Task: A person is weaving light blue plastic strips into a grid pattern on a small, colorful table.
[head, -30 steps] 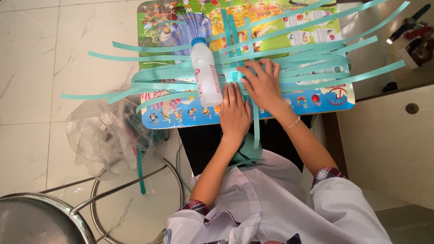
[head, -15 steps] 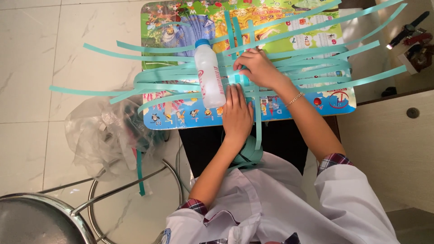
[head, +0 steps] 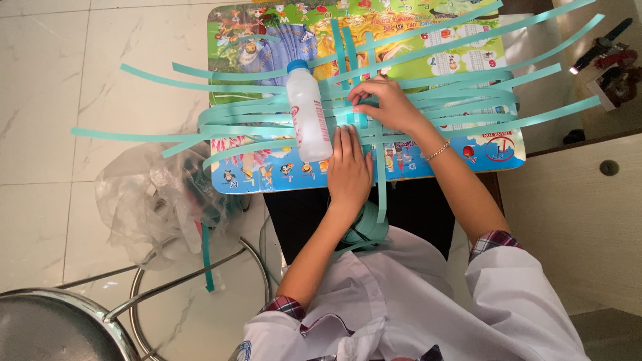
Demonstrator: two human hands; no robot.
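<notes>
The teal paper strips (head: 428, 100) overlap so thickly that an exact count cannot be made; there are well over a dozen, and several run off the top and right edges of the view. Their crossing point is partly hidden under the two hands. The left hand (head: 349, 170) lies flat and palm down on the strips, fingers stretched and released, pressing them onto the small, brightly printed counter (head: 498, 150). The right hand (head: 388, 105) sits just beyond it and a little to the right, its fingertips curled down onto the woven crossing of strips; whether its grip actually pinches a strip cannot be told, since the fingers cover the spot. One white plastic bottle (head: 309, 120) with a blue cap lies on its side across the strips, touching or just beside the left hand's fingertips on the left. One strip hangs down off the counter between the two forearms towards a coil of teal strip (head: 364, 230) in the lap. Well left of the hands, one crumpled clear plastic bag (head: 150, 204) rests on a metal stool (head: 80, 321), whose seat is cut off.
</notes>
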